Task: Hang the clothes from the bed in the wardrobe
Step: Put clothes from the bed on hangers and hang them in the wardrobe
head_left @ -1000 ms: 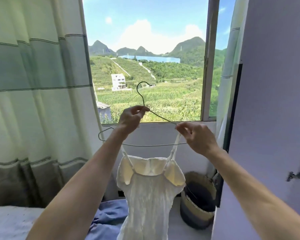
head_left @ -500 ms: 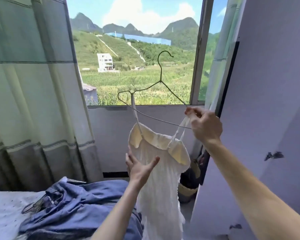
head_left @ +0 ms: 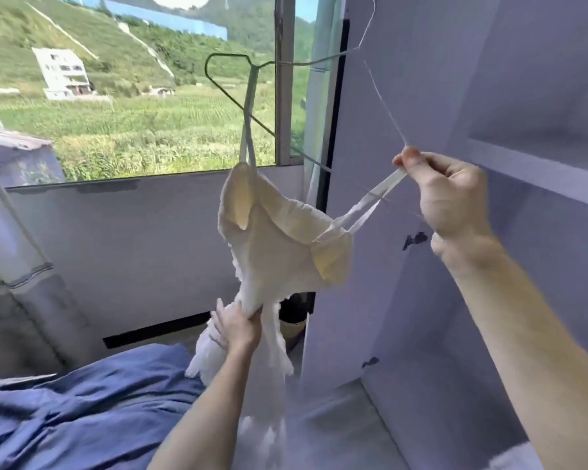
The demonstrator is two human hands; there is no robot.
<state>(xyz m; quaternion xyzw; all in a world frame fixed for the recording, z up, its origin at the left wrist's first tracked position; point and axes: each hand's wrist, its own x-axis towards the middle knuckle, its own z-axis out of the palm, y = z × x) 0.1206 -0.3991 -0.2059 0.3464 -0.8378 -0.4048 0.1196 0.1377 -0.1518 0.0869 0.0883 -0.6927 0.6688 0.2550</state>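
Note:
A white strappy dress (head_left: 279,239) hangs by its two straps from a thin wire hanger (head_left: 233,93), which is tilted with its hook up at the top right, against the wardrobe (head_left: 421,106). My right hand (head_left: 448,195) pinches the hanger's right end together with the strap there, in front of the pale lilac wardrobe door. Lower down, my left hand (head_left: 238,329) grips a bunch of the dress's skirt from below. A blue garment (head_left: 92,408) lies crumpled on the bed at the lower left.
The window (head_left: 129,83) with its grey sill wall fills the back. A striped curtain (head_left: 17,266) hangs at the left. A woven basket (head_left: 292,325) stands on the floor between the wall and the wardrobe. Small dark handles (head_left: 414,239) stick out from the wardrobe doors.
The dress and hanger have swung up and right toward the wardrobe. My left hand, open under the dress a moment ago, now grips its skirt. The view has turned right and down.

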